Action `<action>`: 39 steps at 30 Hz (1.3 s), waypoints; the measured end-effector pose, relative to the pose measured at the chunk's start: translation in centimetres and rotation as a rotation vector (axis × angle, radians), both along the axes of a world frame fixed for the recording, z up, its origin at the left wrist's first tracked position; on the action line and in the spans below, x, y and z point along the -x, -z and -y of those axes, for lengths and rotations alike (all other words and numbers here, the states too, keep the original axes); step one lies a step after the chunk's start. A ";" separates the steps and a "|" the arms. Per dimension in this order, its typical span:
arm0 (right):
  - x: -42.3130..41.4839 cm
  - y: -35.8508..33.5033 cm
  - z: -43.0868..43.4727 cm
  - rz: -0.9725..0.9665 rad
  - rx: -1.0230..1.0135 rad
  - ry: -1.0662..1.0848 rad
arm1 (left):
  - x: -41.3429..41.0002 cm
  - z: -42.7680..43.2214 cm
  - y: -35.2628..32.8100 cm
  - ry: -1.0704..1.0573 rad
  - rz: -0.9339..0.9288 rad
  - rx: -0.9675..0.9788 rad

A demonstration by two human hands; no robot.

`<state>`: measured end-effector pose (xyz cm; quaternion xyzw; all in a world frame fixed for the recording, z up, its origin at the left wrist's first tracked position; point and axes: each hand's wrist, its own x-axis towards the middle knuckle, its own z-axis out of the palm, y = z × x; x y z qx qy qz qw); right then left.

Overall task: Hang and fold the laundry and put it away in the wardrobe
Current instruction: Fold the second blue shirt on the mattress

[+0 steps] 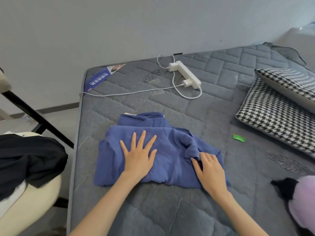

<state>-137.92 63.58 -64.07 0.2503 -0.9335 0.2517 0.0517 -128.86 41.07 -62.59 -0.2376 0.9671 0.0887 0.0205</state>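
Two bare forearms reach in from the near edge of the grey quilted mattress (213,116) and end on a partly folded blue garment (170,150) that lies flat on the mattress, towards its near left side. On the garment's middle the left hand (139,156) lies palm down, its fingers spread wide and holding nothing. At the garment's right edge the right hand (210,169) has its fingertips curled onto a raised fold of the blue cloth; whether they actually pinch it cannot be told.

Just beyond the garment's right side a small green scrap (239,138) lies on the mattress. Farther right of the garment, two houndstooth cushions (272,116) are stacked, the upper one tilted. Beyond the garment, near the mattress's far edge, rests a white power strip (185,73) with a charger plugged in and a white cable (127,93) trailing off to the left. Left of the garment and off the mattress, a dark piece of clothing (30,159) is draped over a cream chair (29,201). At the near right of the garment a lilac and black item (303,198) is partly cut off by the frame.
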 end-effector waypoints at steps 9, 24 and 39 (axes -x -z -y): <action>3.8 1.3 -1.0 0.195 -0.353 -0.086 | -0.7 0.6 2.0 -0.040 0.028 0.026; 5.4 0.1 1.0 0.133 0.024 0.426 | -1.7 1.1 1.1 -0.012 -0.044 0.016; 4.2 -0.4 -0.8 0.447 0.025 0.543 | -8.2 4.5 -0.5 -0.542 -0.480 -0.295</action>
